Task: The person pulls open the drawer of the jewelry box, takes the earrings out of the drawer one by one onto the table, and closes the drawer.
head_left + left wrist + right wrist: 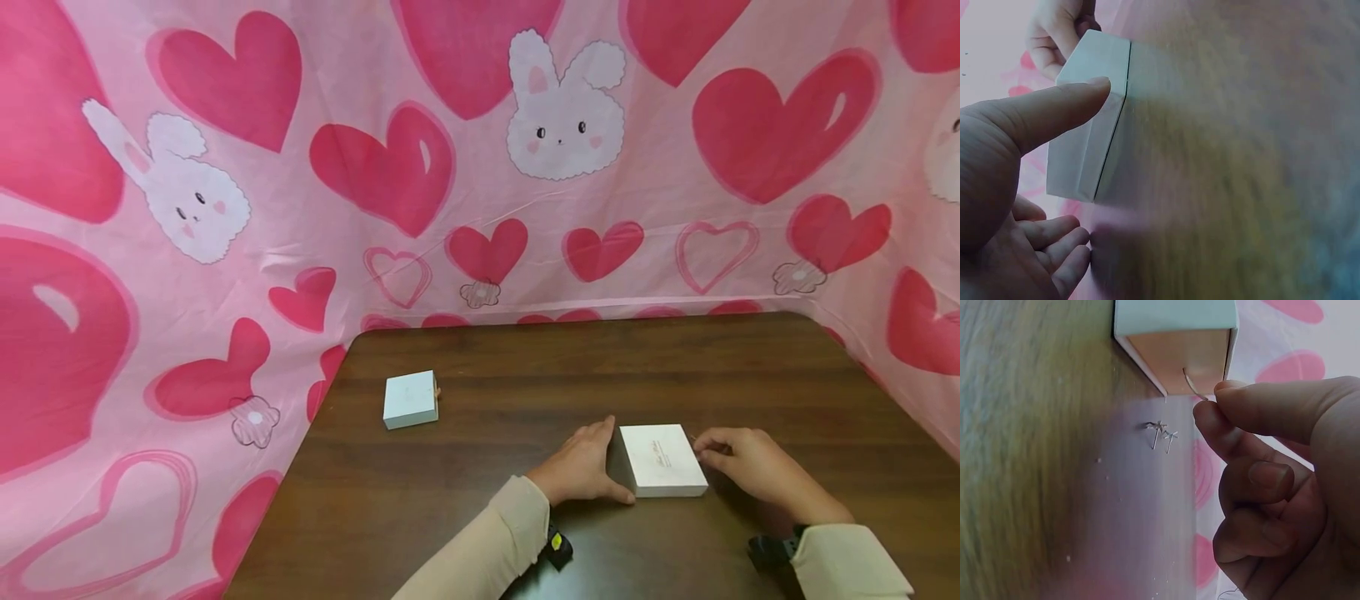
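A white drawer-style gift box (663, 458) with small lettering on its lid lies on the table between both hands. From its right end comes a thin ribbon pull (1191, 384); my right hand (750, 467) pinches it between thumb and forefinger, the other fingers curled in. My left hand (585, 467) is spread along the box's left side, its thumb (1079, 103) at the near corner and its fingers reaching behind. In the right wrist view, small silvery stud-like pieces (1159, 429) lie on the table beside the box's ribbon end; the right hand hides that spot in the head view.
A second white box (410, 398) with a brownish tab on its right side sits at the far left of the brown wooden table (510, 375). Pink cloth (480, 192) with hearts and rabbits hangs behind the table and at its sides.
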